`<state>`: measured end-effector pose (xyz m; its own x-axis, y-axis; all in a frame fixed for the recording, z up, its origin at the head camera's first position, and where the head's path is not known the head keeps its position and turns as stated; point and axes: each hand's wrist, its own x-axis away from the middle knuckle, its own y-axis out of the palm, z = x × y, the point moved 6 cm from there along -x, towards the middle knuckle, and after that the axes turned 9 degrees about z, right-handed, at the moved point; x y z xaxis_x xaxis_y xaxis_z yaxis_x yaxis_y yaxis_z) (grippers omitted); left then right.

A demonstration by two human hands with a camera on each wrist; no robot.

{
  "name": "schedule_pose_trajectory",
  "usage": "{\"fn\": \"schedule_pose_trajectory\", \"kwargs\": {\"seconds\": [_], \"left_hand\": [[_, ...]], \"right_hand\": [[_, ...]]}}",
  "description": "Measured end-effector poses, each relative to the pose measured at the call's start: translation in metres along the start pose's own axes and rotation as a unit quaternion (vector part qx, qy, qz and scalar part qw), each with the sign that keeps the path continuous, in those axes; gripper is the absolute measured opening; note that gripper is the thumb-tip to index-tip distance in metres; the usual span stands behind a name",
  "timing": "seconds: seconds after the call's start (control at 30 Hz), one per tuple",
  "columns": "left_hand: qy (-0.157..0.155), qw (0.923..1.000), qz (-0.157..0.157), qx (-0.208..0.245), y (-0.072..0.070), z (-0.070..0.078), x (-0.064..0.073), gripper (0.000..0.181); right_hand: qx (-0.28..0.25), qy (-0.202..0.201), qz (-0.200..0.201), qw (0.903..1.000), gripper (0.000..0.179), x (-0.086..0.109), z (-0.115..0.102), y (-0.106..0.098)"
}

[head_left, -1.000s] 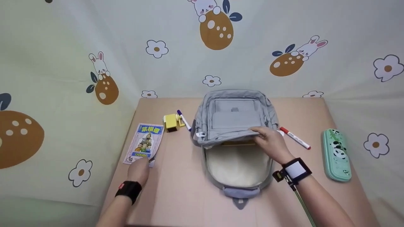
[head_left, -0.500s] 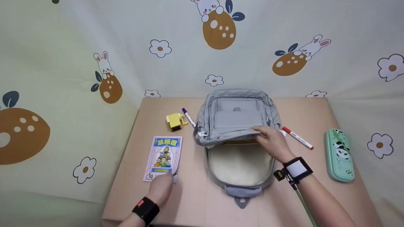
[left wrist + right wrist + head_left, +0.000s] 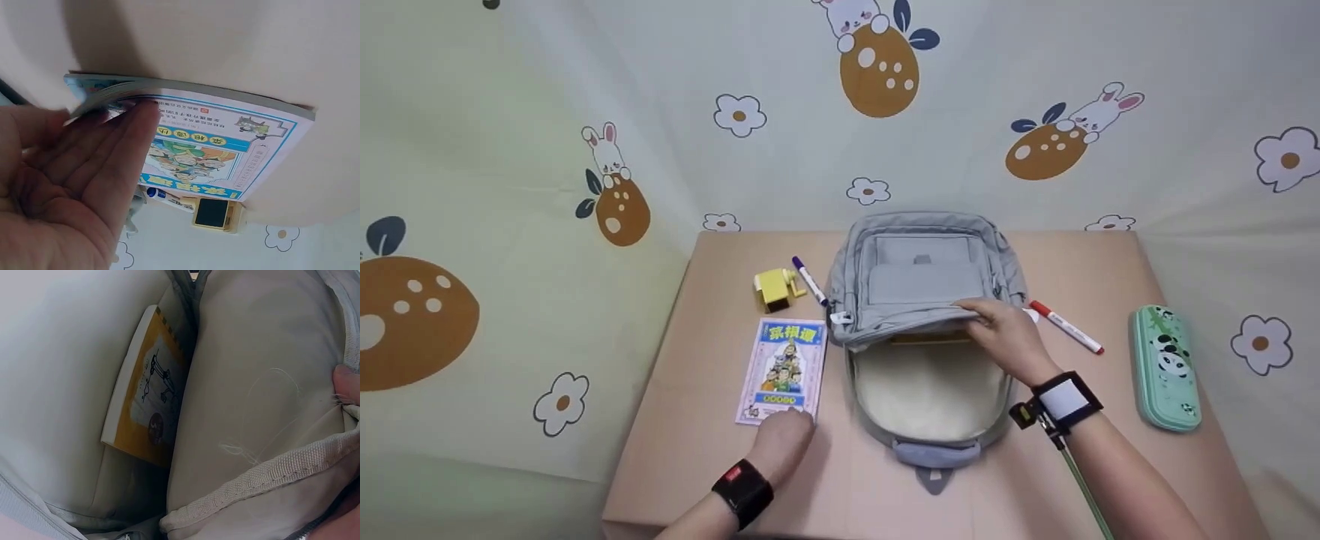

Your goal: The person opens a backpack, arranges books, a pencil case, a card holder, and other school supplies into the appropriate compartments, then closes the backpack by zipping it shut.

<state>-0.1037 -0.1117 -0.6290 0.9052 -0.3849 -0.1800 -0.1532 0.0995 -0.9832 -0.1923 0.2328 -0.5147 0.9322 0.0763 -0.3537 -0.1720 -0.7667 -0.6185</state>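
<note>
"Cloth backdrop (image 3: 795,172), condition?"

"Pale and patterned; it stands behind the far edge of the surface (image 3: 675,420) and rises past its left and right edges too."

"Next, the grey backpack (image 3: 926,274)."

"Laid mid-surface, carry handle toward the near edge, main compartment gaping. The right hand (image 3: 1009,334) has thumb and fingers clamped on the rim of the raised front panel."

"And the comic booklet (image 3: 784,367)?"

"Between the backpack and the left edge, just beside the former, cover facing up. The left hand (image 3: 786,442) pinches its near end between thumb and fingers, some pages bowed. Whether the booklet touches the surface beneath, I cannot be certain from these angles."

"Contents of the compartment?"

"A yellow book (image 3: 149,388), tilted against the lining."

"Smaller articles?"

"Green panda pencil case (image 3: 1166,367), along the right edge. Yellow sharpener (image 3: 774,289), toward the far left corner, its crank facing the backpack. Purple-capped marker (image 3: 810,281), between the sharpener and the backpack. Red-capped marker (image 3: 1066,328), between the backpack and the pencil case, lying aslant, cap toward the backpack."
</note>
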Motion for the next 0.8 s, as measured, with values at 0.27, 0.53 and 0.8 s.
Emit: {"fn": "schedule_pose_trajectory", "kwargs": {"seconds": [0.27,0.53,0.8], "left_hand": [[-0.218,0.9696,-0.041,0.103,-0.007,-0.075,-0.017,0.039],[-0.393,0.8852,-0.139,0.207,0.014,-0.123,-0.016,0.069],[-0.405,0.8762,-0.145,0.218,0.017,-0.125,-0.016,0.081]], "right_hand": [[-0.002,0.009,-0.015,0.9998,0.031,0.0,0.001,0.001],[0.017,0.001,-0.005,0.9998,0.03,-0.001,0.0,-0.001],[0.016,0.003,-0.009,0.9998,0.031,-0.002,-0.003,-0.001]]}}
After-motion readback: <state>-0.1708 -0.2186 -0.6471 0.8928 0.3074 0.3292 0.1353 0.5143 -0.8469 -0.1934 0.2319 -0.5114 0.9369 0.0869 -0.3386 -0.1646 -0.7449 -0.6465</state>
